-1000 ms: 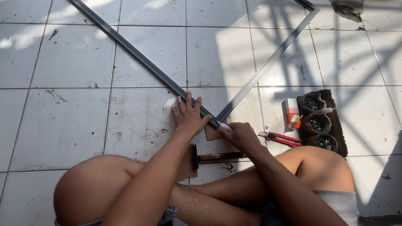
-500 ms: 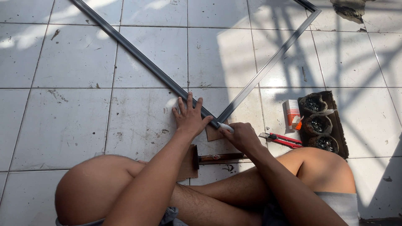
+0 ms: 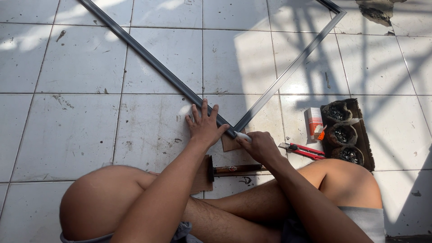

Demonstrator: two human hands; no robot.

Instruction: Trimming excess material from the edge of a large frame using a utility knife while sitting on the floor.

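Left hand: The left hand [image 3: 204, 127] lay flat with its fingers spread, palm down on the tiled floor [image 3: 76, 130], its thumb side pressing against the dark metal frame [image 3: 148, 60] just short of the frame's near corner.
Right hand: The right hand [image 3: 260, 146] was curled shut around a small pale tool [image 3: 243, 135], whose tip met the frame's corner; what kind of tool it was could not be told.
Frame: Two long dark bars met in a point right between the two hands. One bar ran away toward the far left of the floor, the other toward the far right, where it turned another corner at the floor's far edge.
Under the corner: A small brown scrap of board [image 3: 230, 144] lay beneath the joint, partly hidden by the right hand.
Hammer: A hammer [image 3: 225, 170] rested on the floor near the person's legs, its handle pointing right, just behind the right wrist.
Cutter: A red utility knife [image 3: 302, 150] lay to the right of the right hand, close to the knee.
Box: A small red and white box [image 3: 314, 121] stood just beyond the knife.
Tray: A dark tray [image 3: 360, 135] with three bags of small dark pieces sat beside the box, toward the floor's right edge.
Person: The person sat cross-legged on the tiles, bare knees either side of the arms.
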